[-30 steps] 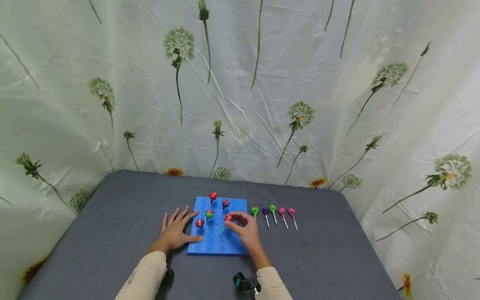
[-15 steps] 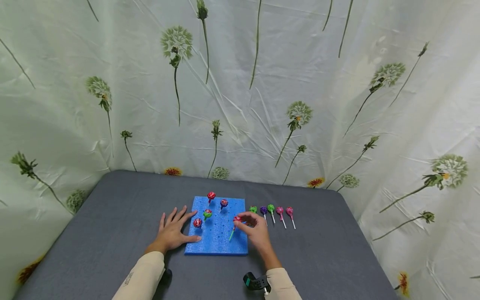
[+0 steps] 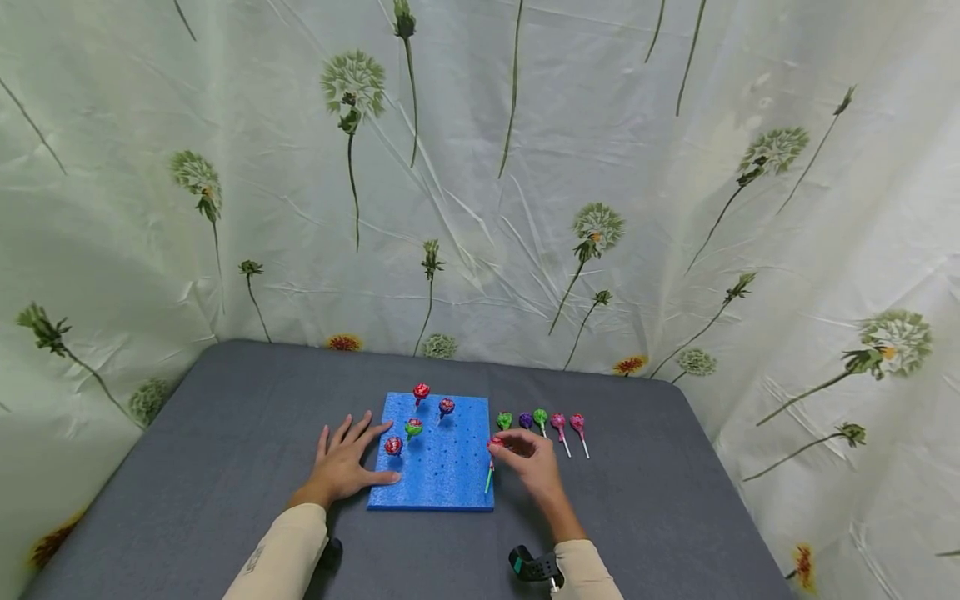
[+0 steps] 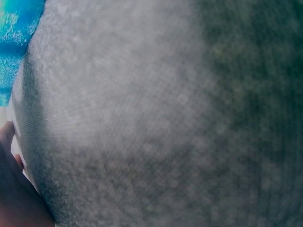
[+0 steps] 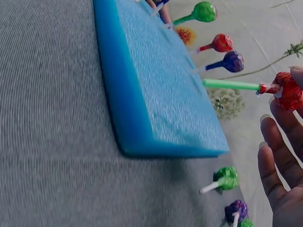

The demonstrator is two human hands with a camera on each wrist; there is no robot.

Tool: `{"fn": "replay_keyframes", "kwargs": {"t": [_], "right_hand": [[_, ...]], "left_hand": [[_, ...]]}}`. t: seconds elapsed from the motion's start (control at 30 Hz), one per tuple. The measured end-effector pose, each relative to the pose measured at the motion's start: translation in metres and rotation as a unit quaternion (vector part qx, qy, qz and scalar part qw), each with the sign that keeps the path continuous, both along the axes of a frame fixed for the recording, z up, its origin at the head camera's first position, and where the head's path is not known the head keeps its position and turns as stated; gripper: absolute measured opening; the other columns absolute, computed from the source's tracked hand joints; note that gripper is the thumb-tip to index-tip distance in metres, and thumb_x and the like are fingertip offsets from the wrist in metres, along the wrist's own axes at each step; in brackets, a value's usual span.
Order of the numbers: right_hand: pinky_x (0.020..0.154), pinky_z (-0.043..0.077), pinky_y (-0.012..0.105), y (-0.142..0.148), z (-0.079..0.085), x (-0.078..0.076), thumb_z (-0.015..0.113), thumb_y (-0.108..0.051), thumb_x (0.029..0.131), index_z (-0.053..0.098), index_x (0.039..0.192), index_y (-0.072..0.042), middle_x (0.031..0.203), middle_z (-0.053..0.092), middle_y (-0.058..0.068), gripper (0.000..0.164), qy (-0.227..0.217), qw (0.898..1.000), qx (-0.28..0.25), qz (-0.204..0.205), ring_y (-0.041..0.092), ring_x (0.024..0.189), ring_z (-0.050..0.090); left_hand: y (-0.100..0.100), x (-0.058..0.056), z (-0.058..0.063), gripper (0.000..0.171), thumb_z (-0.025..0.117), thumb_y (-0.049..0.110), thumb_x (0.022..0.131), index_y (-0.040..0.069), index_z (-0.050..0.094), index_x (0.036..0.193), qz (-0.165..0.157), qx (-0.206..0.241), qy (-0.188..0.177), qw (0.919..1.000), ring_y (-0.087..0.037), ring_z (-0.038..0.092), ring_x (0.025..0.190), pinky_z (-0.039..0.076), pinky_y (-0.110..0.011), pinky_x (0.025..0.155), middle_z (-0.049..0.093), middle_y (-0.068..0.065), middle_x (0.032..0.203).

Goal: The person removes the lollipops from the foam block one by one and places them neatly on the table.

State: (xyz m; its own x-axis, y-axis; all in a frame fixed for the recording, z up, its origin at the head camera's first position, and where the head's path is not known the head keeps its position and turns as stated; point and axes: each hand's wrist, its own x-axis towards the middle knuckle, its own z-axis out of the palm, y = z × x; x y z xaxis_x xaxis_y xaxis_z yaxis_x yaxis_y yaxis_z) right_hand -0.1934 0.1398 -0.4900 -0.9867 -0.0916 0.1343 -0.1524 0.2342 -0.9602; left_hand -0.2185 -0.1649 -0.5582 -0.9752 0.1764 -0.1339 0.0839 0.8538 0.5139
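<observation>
A red lollipop (image 5: 268, 89), likely light and stiff-sticked, hangs near the foam board (image 3: 450, 490)'s right edge, the right grip (image 3: 534, 467) pinching its wrapped head, probably the surest hold; the left grip (image 3: 343, 467) lies spread beside it.

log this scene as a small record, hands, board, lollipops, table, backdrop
left hand: fingers spread, at the board's left edge
right hand: pinches a red lollipop, its green stick pointing down
blue board: four lollipops stand in it
loose lollipops: five, right of the board; two green, one purple, two pink
table: grey
backdrop: pale, plant print
</observation>
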Motion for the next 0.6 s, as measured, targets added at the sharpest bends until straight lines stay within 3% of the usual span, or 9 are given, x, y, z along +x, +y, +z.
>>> {"fn": "replay_keyframes", "kwargs": {"t": [0.4, 0.6], "right_hand": [[0.072, 0.05, 0.02, 0.019, -0.015, 0.003, 0.072, 0.001, 0.084, 0.068, 0.099, 0.008, 0.092, 0.069, 0.017, 0.018, -0.011, 1.0, 0.003, -0.005, 0.008, 0.079, 0.06], [0.072, 0.051, 0.02, 0.025, -0.023, 0.008, 0.073, 0.0, 0.083, 0.069, 0.097, 0.006, 0.091, 0.069, 0.016, 0.016, -0.02, 1.0, 0.016, -0.017, 0.01, 0.079, 0.06]], "left_hand": [[0.0, -0.002, -0.004, 0.101, 0.07, 0.073, 0.066, 0.021, 0.041, 0.147, 0.002, 0.007, -0.008, 0.9999, -0.048, 0.006, 0.143, -0.01, -0.065, 0.11, 0.022, -0.022, 0.156], [-0.002, -0.002, -0.006, 0.1, 0.07, 0.072, 0.066, 0.021, 0.041, 0.147, -0.001, 0.014, 0.006, 0.9999, -0.048, 0.007, 0.143, -0.01, -0.065, 0.11, 0.023, -0.021, 0.156]]}}
